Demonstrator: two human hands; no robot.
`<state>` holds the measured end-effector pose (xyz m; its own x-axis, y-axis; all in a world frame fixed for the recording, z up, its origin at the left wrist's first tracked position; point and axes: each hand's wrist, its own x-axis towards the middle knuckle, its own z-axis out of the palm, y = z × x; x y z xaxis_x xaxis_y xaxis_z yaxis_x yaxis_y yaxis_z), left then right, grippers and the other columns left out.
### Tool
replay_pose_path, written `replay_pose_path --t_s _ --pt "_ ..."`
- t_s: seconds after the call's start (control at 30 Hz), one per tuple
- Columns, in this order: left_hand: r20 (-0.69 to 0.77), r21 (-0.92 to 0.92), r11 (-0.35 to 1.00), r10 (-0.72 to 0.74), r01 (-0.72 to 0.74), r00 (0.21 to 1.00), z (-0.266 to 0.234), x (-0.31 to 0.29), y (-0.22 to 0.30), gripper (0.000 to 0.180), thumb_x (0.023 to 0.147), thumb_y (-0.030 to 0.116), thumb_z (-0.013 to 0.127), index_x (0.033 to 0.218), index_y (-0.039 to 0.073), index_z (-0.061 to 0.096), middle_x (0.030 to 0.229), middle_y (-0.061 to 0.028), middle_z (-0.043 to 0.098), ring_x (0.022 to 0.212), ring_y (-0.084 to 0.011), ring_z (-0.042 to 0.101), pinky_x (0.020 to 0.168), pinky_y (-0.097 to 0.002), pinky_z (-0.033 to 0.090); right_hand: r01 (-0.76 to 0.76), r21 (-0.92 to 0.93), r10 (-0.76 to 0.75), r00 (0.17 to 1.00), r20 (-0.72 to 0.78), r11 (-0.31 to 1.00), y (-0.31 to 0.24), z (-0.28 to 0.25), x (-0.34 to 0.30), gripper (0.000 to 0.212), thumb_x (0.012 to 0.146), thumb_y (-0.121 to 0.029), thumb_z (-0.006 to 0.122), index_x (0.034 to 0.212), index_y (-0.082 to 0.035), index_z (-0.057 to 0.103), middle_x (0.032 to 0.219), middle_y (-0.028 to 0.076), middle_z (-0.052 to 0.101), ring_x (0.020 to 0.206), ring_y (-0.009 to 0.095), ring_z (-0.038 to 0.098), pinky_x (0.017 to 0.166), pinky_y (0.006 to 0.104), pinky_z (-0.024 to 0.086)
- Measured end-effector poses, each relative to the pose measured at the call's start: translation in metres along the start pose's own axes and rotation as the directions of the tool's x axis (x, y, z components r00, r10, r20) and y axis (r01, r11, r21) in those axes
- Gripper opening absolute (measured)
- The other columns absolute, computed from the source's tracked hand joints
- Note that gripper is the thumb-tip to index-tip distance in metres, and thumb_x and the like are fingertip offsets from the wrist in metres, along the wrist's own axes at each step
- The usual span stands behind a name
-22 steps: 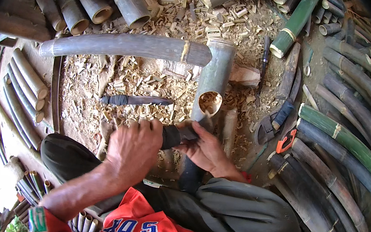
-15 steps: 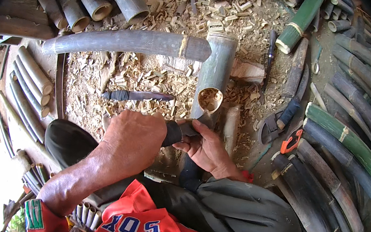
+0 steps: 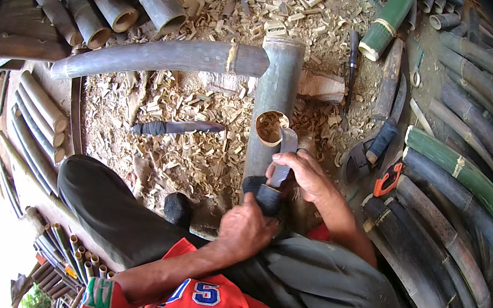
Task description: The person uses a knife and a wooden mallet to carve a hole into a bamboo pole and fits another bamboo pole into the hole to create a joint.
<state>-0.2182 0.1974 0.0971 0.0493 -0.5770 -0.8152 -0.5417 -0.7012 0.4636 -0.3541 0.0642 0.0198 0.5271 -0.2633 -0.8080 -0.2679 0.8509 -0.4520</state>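
A thick grey-green bamboo tube [image 3: 276, 84] points away from me between my legs, with a rounded hole [image 3: 269, 128] cut in its wall. My left hand [image 3: 247, 230] is closed round the black-wrapped handle of a curved knife [image 3: 281, 174]. Its blade stands upward, the bent tip at the hole's right edge. My right hand [image 3: 305, 175] pinches the blade between thumb and fingers, just below the hole. Across the tube's far part lies a long, curved bamboo piece [image 3: 159, 60].
A second knife [image 3: 179, 127] with a wrapped handle lies on the wood shavings [image 3: 203, 102] to the left. Bamboo tubes [image 3: 114, 2] are stacked at the far left; curved bamboo lengths [image 3: 465, 181] line the right. An orange-handled tool [image 3: 387, 179] and a slim dark tool [image 3: 352, 56] lie on the right.
My left hand has moved down and right, turning the knife from nearly sideways to upright. My right hand has shifted up and right along the blade, whose tip now meets the hole.
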Motion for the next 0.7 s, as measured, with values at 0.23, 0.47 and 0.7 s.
replay_pose_path --t_s 0.23,0.47,0.7 --pt "0.100 -0.270 0.963 0.036 -0.008 0.994 0.015 -0.003 -0.003 0.081 0.080 0.039 0.084 0.130 -0.012 0.045 0.105 -0.0342 0.068 0.104 -0.0475 0.069 0.088 -0.0509 0.055 0.129 -0.418 -0.242 0.942 -0.231 0.899 0.015 0.015 -0.022 0.042 0.098 -0.035 0.054 0.079 -0.001 0.068 0.074 0.010 0.069 0.068 0.020 0.067 0.068 0.0373 0.053" --pt "-0.194 -0.106 0.993 0.040 -0.062 0.980 -0.063 0.000 -0.058 0.046 0.076 0.030 0.085 0.102 -0.001 0.063 0.082 -0.0237 0.071 0.079 -0.0420 0.072 0.075 -0.0499 0.057 0.068 -0.106 -0.089 0.973 -0.214 0.992 0.010 0.070 0.009 0.043 0.095 -0.043 0.071 0.104 -0.002 0.062 0.099 0.008 0.060 0.092 0.016 0.057 0.069 0.0335 0.049" --pt "-0.323 0.525 0.851 0.171 0.026 0.931 -0.154 0.004 0.024 0.038 0.070 0.019 0.081 0.103 0.002 0.071 0.088 -0.0221 0.073 0.084 -0.0379 0.073 0.079 -0.0490 0.056 0.247 0.590 -0.305 0.952 -0.001 0.769 -0.009 0.083 0.023 0.025 0.103 -0.025 0.061 0.111 -0.002 0.064 0.104 0.011 0.068 0.090 0.021 0.070 0.067 0.0407 0.064"
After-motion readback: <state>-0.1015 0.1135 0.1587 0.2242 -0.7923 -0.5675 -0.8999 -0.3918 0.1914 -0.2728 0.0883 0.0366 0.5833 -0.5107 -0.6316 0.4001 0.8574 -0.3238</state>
